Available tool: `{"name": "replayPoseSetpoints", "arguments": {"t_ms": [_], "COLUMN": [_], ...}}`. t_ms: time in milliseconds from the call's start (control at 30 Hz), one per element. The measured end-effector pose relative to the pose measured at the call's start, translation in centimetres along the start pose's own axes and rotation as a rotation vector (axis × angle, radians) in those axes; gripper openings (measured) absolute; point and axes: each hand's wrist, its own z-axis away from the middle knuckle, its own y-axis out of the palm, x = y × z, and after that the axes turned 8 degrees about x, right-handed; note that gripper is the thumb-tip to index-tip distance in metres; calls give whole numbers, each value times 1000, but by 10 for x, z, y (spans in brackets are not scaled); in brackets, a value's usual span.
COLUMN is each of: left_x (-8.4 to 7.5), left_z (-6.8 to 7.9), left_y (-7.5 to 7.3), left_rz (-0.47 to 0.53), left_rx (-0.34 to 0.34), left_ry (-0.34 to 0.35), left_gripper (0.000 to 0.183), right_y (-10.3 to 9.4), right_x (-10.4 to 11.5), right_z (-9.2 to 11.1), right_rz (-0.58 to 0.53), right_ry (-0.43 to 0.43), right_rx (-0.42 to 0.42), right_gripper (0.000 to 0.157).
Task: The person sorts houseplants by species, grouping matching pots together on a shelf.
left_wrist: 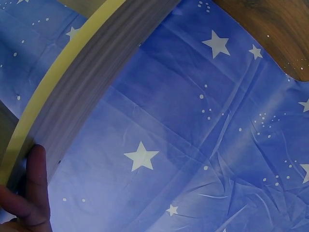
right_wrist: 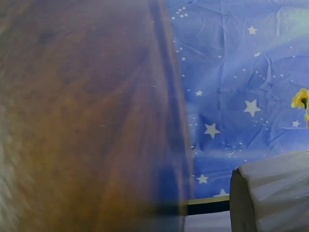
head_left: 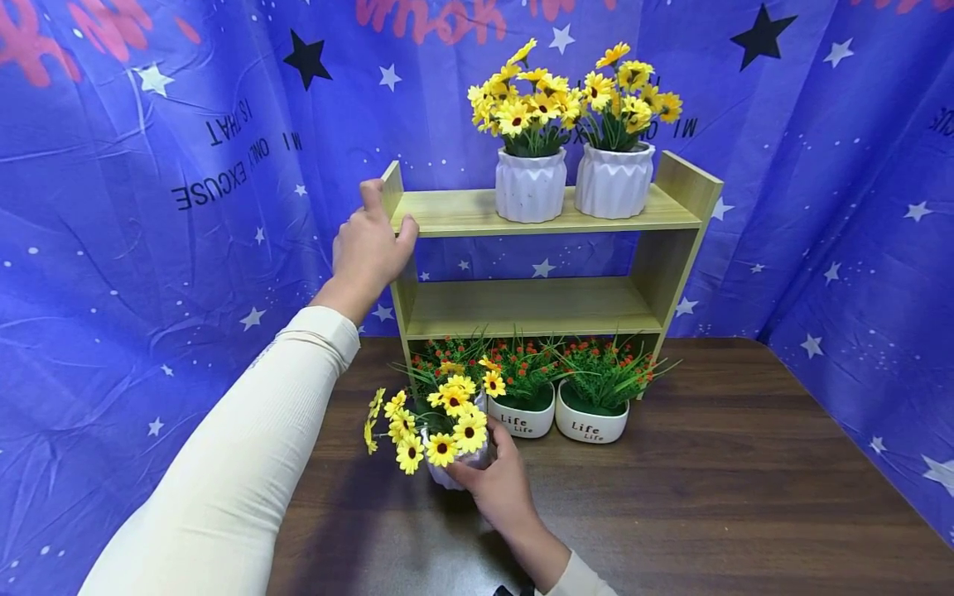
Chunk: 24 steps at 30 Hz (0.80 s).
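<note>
In the head view my left hand (head_left: 368, 248) grips the upper left end of the wooden shelf (head_left: 522, 310), thumb on the inner side of its side panel. The left wrist view shows fingers (left_wrist: 36, 169) against that panel (left_wrist: 72, 92). Low in front of the shelf, my right hand (head_left: 501, 488) holds a white flowerpot (head_left: 445, 477) of yellow artificial daisies (head_left: 469, 432), thumb and fingers at its right side. The blossoms lean left and cover much of the pot. A yellow blossom (right_wrist: 301, 99) shows at the right wrist view's edge.
Two white ribbed pots (head_left: 530, 186) (head_left: 614, 182) of yellow daisies stand on the top board. Below, white "Life" pots (head_left: 522, 420) (head_left: 591, 426) with grass and red flowers sit on the brown table (head_left: 745, 480); another such plant (head_left: 440, 358) is partly hidden. A blue starry curtain (head_left: 186, 273) hangs behind.
</note>
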Motion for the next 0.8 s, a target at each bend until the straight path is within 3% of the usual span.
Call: {"name": "replayPoseSetpoints", "arguments": {"t_ms": [800], "left_x": [0], "left_z": [2], "left_y": [0], "left_rz": [5], "left_rx": [8], "left_ry": [7], "left_gripper": [59], "right_y": [-50], "right_x": [65], "right_z": [-10], "right_rz": [54], "right_ry": [-75], "right_rx": [-47], "right_gripper": [76]}}
